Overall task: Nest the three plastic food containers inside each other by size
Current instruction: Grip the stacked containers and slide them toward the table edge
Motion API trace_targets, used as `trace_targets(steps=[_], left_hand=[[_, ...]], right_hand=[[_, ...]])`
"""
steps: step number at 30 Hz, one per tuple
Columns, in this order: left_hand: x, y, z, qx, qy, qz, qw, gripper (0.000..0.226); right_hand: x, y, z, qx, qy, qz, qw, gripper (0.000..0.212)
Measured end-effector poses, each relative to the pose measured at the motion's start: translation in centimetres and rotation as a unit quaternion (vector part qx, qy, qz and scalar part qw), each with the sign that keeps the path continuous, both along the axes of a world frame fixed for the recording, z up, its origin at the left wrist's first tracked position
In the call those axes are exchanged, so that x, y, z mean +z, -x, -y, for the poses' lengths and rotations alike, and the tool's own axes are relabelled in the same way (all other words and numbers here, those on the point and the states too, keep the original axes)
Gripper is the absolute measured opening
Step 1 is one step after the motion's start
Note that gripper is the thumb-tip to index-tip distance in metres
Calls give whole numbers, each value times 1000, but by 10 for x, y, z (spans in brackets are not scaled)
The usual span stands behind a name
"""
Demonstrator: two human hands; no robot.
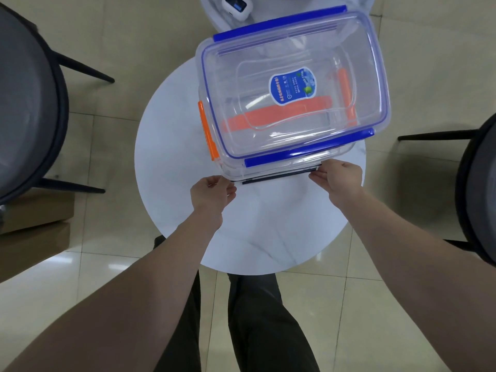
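Containers (292,103) of clear plastic sat stacked on the round white table (171,167), the top one with a blue-clipped lid (268,60), an orange-clipped one beneath. The left hand (212,193) and right hand (339,178) pinched opposite ends of the lowest dark-edged rim (279,177). Dark chairs (29,103) stood to either side on the tiled floor (120,44).

Round white table (185,146) bearing stacked containers (292,89)
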State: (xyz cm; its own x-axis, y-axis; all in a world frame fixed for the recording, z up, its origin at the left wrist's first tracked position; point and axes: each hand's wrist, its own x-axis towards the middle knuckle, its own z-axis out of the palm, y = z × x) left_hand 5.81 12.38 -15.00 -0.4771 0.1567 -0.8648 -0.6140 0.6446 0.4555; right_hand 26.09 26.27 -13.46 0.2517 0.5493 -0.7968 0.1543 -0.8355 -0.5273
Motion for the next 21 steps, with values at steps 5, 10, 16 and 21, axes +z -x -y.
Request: trace_targets(steps=[5,10,16,21], left_hand=[[-1,4,-6,-58,21,-41,997,20],[-1,6,-7,-90,22,-52,994,15],[0,10,-9,-110,22,-50,992,17],[3,10,-9,-116,18,-50,992,17]], right_hand=[[0,1,-2,11,16,14,1000,28],[3,5,-2,12,18,16,1000,21],[4,5,-3,15,20,18,1000,25],[5,4,-4,17,22,15,1000,22]])
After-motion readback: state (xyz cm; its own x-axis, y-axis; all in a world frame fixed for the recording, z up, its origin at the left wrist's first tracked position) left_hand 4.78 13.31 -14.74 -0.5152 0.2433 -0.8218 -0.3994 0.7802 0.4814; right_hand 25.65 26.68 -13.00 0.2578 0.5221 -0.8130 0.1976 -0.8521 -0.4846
